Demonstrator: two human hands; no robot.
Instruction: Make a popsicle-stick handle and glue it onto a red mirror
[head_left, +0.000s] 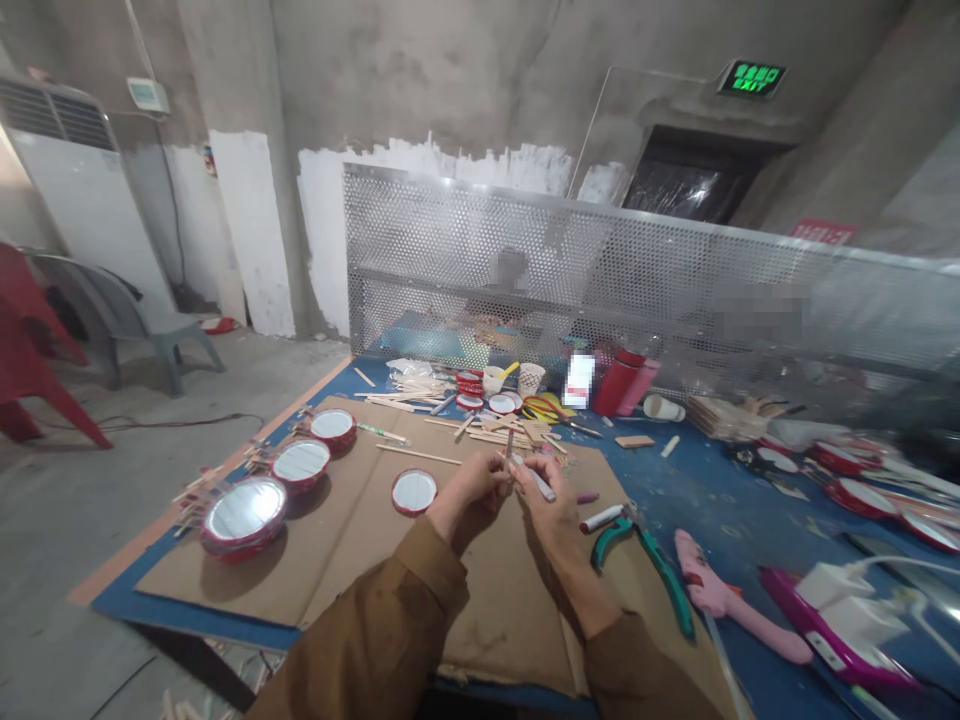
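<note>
Both my hands meet above a sheet of brown cardboard (360, 540) on a blue table. My left hand (472, 495) pinches a thin wooden stick (509, 447) that stands upright between the fingers. My right hand (551, 500) holds a white marker pen (537, 481) whose tip points toward the stick. A small round red-rimmed mirror (413, 491) lies on the cardboard just left of my left hand. More wooden sticks (480, 432) lie scattered just beyond my hands.
Three larger red-rimmed mirrors (244, 512) line the left side. Green-handled pliers (645, 550), a pink glue gun (720, 595) and a pink power strip (832, 625) lie at right. Cups, a red bottle (619, 382) and a perforated metal screen (645, 290) stand behind; a person sits beyond it.
</note>
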